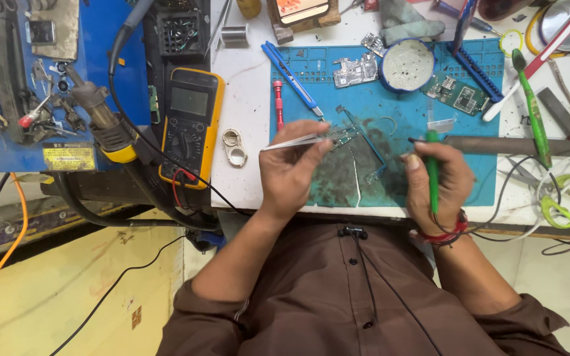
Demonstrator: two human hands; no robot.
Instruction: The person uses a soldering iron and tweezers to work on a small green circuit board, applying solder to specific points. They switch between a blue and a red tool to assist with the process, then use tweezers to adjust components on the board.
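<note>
Left hand: left hand (pixel 293 168) pinched on metal tweezers (pixel 291 141), tips gripping a small circuit board (pixel 343 136) just above the mat.
Right hand: right hand (pixel 435 183) closed around a green-handled tool (pixel 433 165), dark tip pointing left, near the board.
Work surface: blue mat (pixel 397 105), stained dark under the board.
Left of mat: yellow multimeter (pixel 191 125).
Far edge: round tin (pixel 407 64).

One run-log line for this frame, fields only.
left hand: holds tweezers gripping small circuit board | right hand: holds green-handled tool | surface: blue work mat
</note>
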